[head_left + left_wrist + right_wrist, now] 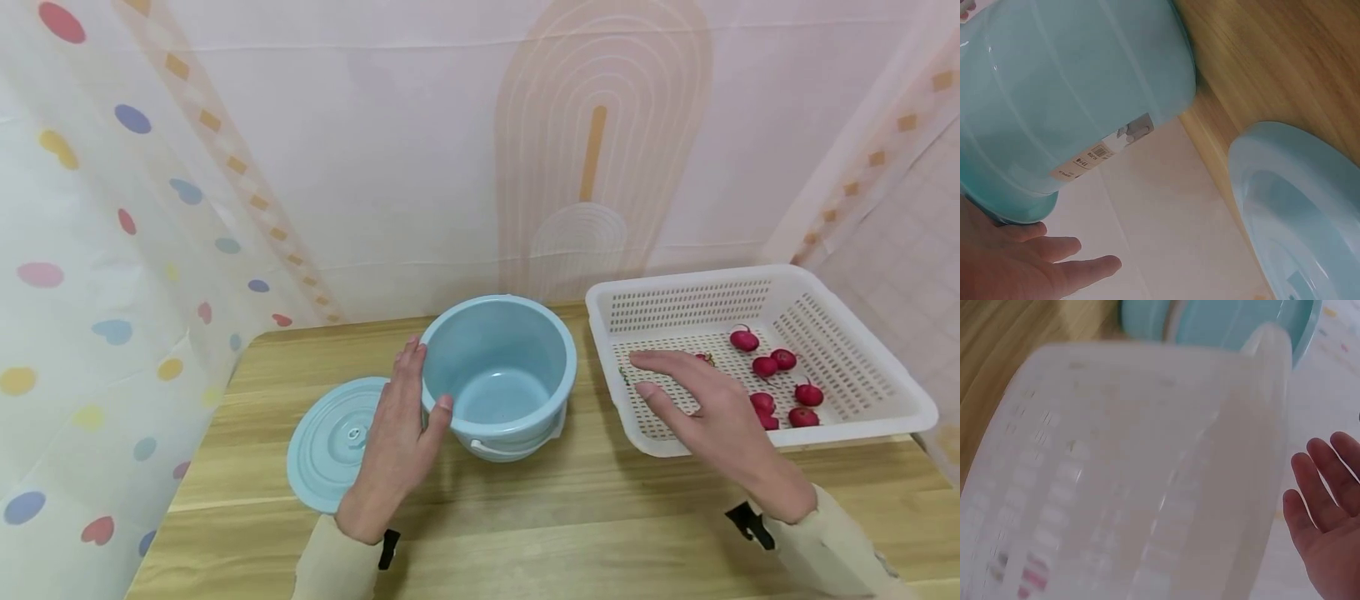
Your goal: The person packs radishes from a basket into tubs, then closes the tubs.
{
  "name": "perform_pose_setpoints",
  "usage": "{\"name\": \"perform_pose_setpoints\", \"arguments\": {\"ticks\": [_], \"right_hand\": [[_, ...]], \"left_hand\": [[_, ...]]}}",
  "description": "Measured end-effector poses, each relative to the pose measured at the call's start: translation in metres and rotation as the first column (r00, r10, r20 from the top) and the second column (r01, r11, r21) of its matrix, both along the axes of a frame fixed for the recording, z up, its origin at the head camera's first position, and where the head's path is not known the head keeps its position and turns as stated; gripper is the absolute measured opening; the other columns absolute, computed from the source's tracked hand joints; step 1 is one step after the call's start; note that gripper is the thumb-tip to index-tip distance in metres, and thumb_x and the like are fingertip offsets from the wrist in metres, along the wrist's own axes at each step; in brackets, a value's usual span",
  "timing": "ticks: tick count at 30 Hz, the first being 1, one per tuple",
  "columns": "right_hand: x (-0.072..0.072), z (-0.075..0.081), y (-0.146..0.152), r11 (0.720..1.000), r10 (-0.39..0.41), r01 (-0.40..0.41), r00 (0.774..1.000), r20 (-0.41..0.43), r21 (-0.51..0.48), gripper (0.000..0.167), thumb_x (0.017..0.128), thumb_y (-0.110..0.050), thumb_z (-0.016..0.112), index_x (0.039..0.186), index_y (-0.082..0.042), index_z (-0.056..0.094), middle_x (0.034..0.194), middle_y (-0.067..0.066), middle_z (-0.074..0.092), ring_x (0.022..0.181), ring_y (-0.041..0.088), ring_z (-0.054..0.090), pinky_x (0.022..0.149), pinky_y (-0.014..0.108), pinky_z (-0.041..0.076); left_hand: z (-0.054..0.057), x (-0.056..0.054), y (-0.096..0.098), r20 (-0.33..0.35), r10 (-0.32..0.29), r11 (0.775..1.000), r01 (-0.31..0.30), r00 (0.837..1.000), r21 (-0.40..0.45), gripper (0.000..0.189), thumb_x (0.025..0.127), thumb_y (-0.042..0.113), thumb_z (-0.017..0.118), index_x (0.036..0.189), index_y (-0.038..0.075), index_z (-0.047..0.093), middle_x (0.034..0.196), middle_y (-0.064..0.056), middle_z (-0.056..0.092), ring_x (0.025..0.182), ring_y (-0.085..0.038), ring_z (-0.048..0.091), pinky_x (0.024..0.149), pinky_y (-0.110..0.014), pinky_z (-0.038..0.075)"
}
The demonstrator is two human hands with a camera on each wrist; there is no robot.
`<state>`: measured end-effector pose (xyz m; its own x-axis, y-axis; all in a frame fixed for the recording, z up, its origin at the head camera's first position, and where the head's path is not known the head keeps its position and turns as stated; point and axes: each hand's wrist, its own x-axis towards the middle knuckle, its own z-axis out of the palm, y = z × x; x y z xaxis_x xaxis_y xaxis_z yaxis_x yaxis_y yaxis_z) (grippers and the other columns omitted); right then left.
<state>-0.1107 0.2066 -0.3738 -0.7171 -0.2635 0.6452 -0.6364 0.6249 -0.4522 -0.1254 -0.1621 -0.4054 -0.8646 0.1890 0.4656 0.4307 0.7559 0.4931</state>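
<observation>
At the lower left of the frame, a pale blue lid is seen lying on the wooden table, its right edge covered by the left hand. It is judged light and stiff, and best lifted by the knob at its middle. The left hand is held alongside the left rim of the blue bucket, fingers extended and thumb spread; nothing is gripped, and whether the rim is lightly touched cannot be told. The bucket is placed at the centre of the frame, upright, with no contents visible inside. As it is apparently made of smooth plastic, little weight and some slipperiness may be expected; it could be steadied between two palms below the rim, or lifted by the pale handle hung across its front. At the right of the frame, a white basket is set on the table, its left part overlapped by the right hand. There the fingers are loosely extended, thumb held apart, with nothing grasped. Mostly to the right of that hand, small red radishes are scattered on the basket's floor. They are judged firm, light and apt to roll; a pinch around the rounded middle would be suited.
</observation>
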Motion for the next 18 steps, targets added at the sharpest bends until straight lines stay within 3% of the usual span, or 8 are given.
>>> {"name": "perform_pose_setpoints", "arguments": {"ticks": [7, 10, 18], "right_hand": [[-0.001, 0.003, 0.026, 0.999, -0.042, 0.042, 0.999, 0.009, 0.026, 0.039, 0.085, -0.002, 0.079, 0.124, -0.009, 0.074, 0.124, 0.007, 0.074, 0.121, -0.002, 0.06, 0.101, 0.006, 0.037], [-0.001, 0.006, 0.038, 0.998, -0.053, 0.052, 0.998, 0.021, 0.046, 0.041, 0.084, -0.002, 0.081, 0.124, -0.009, 0.074, 0.12, 0.007, 0.075, 0.112, -0.005, 0.061, 0.097, 0.004, 0.037], [-0.012, 0.023, 0.071, 0.988, -0.068, 0.062, 0.997, 0.04, 0.144, 0.035, 0.089, -0.007, 0.079, 0.124, -0.011, 0.074, 0.117, 0.008, 0.075, 0.112, -0.01, 0.055, 0.092, 0.005, 0.037]], "left_hand": [[0.0, -0.001, 0.0, -0.009, 0.0, 1.0, 0.0, 1.0, -0.003, 0.069, 0.105, 0.034, 0.05, 0.161, 0.001, 0.028, 0.17, -0.014, 0.024, 0.155, -0.035, 0.024, 0.113, -0.072, 0.029], [0.0, -0.001, 0.0, -0.008, -0.002, 1.0, 0.002, 1.0, -0.003, 0.069, 0.105, 0.033, 0.05, 0.161, 0.001, 0.028, 0.17, -0.014, 0.024, 0.155, -0.035, 0.024, 0.113, -0.072, 0.03], [-0.001, -0.002, 0.0, -0.017, 0.003, 1.0, -0.003, 1.0, -0.009, 0.069, 0.104, 0.031, 0.051, 0.161, 0.0, 0.028, 0.17, -0.016, 0.024, 0.155, -0.036, 0.024, 0.112, -0.073, 0.03]]}}
